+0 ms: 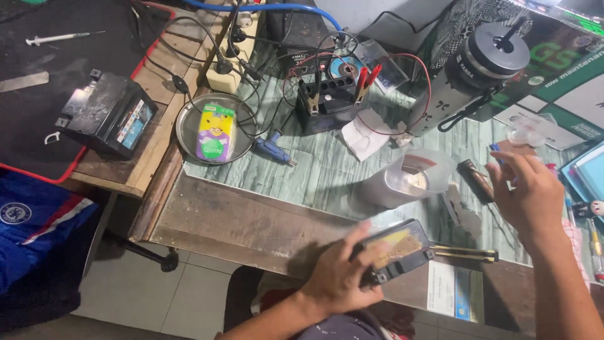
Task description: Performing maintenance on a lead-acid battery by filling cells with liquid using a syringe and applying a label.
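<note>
Small battery (pixel 397 250) sits clamped in the left hand (pixel 340 275) grip at the worktop (pixel 251 220) edge; right hand (pixel 527 192), at two o'clock, pinches a blue-tipped tool (pixel 495 151).

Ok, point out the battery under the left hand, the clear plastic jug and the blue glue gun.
battery (pixel 402 247), head view, on its yellowish side label.
clear plastic jug (pixel 409 179), head view, on its rim near the middle.
blue glue gun (pixel 272 150), head view, on its body.
</note>
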